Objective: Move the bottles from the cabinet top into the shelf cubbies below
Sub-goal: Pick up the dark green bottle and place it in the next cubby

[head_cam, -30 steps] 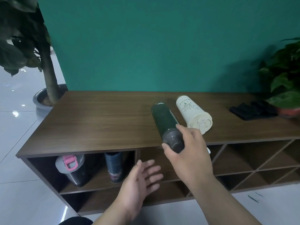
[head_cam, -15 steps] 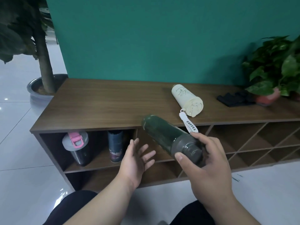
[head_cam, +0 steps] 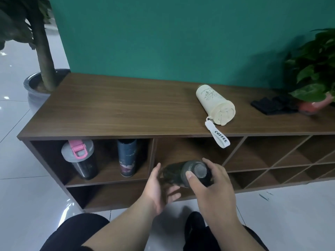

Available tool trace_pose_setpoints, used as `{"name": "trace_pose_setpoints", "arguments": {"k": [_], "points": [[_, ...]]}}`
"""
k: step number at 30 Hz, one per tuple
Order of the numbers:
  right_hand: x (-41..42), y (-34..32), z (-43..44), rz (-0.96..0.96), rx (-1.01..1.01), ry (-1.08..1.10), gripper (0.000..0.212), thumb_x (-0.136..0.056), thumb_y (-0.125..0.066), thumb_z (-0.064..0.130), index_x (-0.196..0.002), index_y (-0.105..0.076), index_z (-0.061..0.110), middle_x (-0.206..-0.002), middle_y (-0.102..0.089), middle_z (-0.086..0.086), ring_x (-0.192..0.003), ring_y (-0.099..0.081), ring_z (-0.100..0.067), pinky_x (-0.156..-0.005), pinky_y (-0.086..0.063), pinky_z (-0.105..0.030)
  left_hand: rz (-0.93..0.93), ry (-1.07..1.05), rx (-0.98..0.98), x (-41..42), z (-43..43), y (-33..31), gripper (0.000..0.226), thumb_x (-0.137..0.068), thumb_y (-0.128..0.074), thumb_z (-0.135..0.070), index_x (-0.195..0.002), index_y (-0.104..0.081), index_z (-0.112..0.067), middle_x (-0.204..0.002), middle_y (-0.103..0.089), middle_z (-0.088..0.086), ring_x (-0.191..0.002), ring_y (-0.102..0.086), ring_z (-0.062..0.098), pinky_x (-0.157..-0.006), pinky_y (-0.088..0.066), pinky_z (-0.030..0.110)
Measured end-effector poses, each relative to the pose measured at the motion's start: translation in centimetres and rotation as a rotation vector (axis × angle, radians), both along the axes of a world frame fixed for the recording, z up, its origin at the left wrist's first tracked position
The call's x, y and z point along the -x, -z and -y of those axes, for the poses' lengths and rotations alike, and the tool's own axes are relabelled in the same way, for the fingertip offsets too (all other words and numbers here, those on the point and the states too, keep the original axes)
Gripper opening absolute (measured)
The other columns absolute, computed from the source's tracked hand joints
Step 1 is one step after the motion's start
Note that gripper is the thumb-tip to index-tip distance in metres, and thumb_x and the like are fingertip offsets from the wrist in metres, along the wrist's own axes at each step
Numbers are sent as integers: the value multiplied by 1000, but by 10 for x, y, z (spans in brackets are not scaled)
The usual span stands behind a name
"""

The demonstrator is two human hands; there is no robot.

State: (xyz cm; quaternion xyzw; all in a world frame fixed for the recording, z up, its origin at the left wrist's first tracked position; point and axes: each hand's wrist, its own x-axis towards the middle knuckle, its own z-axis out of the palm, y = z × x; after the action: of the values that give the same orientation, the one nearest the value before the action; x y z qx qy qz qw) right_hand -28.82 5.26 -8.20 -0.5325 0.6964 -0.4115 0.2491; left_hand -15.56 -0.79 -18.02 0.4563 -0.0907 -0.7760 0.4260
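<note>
The right hand [head_cam: 210, 185] grips the dark green bottle [head_cam: 183, 173] by its cap end, fingers wrapped round it, at the middle cubby's [head_cam: 188, 153] mouth — left hand [head_cam: 159, 189] open, cradling beneath. Next, I'd judge: slide it in. The cream bottle [head_cam: 215, 105] waits on the tabletop [head_cam: 117, 109].

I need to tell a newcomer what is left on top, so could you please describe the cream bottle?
On the wooden cabinet top, right of centre, the cream bottle lies on its side. Unlike the bottles below, it is pale, with a white strap reading COFFEE overhanging the front edge.
</note>
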Motion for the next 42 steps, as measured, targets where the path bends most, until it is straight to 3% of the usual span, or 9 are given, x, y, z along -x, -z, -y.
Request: {"name": "trace_pose_setpoints", "arguments": {"k": [6,11,14,19,22,27,33,37,42], "points": [[-10,29,48,191,-148,28,67,-79,-81,43,-140,-53,42,-126,-63,20,-118,-59,-5,-94,-44,-22,26,-23,-74,9,26,39,68,-71,-62,-76,-120,-74,-29,-120,-78,10,-121,-67,34,-108,-47,59],[-11,37,86,229,-129,45,68,-83,-77,49,-145,-53,36,-132,-63,16,-114,-56,-3,-83,-41,-15,-156,34,-3,11,47,44,92,-59,-60,-86,-135,-63,-33,-144,-64,4,-140,-51,26,-118,-33,59],[-13,45,104,200,-115,7,75,-85,-74,54,-152,-48,32,-144,-61,11,-128,-57,-9,-95,-41,-22,-199,13,32,11,59,39,92,-65,-51,-86,-140,-55,-35,-159,-48,2,-152,-34,23,-125,-17,57],[-19,61,121,113,-156,-73,87,-82,-73,62,-156,-43,28,-150,-58,7,-139,-53,-14,-112,-45,-37,60,58,99,10,67,44,80,-78,-37,-85,-144,-51,-43,-144,-65,-5,-136,-56,19,-117,-36,59],[-24,68,127,69,-179,-79,83,-77,-68,71,-147,-52,31,-140,-65,10,-130,-60,-13,-106,-52,-41,158,80,133,11,67,40,63,-85,-31,-83,-123,-64,-46,-135,-70,-10,-133,-58,15,-115,-39,57],[-25,67,139,69,-156,-71,41,-80,-72,62,-106,-65,32,-101,-73,15,-98,-68,-9,-85,-57,-36,209,111,186,11,68,35,59,-82,-30,-85,-116,-67,-54,-136,-69,-17,-132,-59,13,-113,-43,58],[-25,71,146,172,-208,-83,53,-72,-83,42,-114,-53,31,-117,-68,11,-106,-67,-12,-85,-53,-30,277,51,203,10,70,27,65,-87,-26,-83,-128,-62,-48,-138,-68,-12,-130,-62,18,-112,-42,59],[-21,76,142,245,-211,-112,66,-77,-84,30,-132,-46,35,-120,-66,16,-108,-65,-5,-89,-52,-25,274,55,211,11,69,17,55,-90,-26,-81,-102,-71,-52,-141,-65,-11,-134,-58,17,-118,-38,53],[-23,85,134,266,-217,-147,80,-74,-78,41,-144,-41,47,-133,-64,17,-122,-63,-7,-105,-53,-41,228,14,260,10,67,9,92,-72,-37,-84,-154,-35,-44,-155,-52,-5,-139,-53,16,-121,-35,50]]}}
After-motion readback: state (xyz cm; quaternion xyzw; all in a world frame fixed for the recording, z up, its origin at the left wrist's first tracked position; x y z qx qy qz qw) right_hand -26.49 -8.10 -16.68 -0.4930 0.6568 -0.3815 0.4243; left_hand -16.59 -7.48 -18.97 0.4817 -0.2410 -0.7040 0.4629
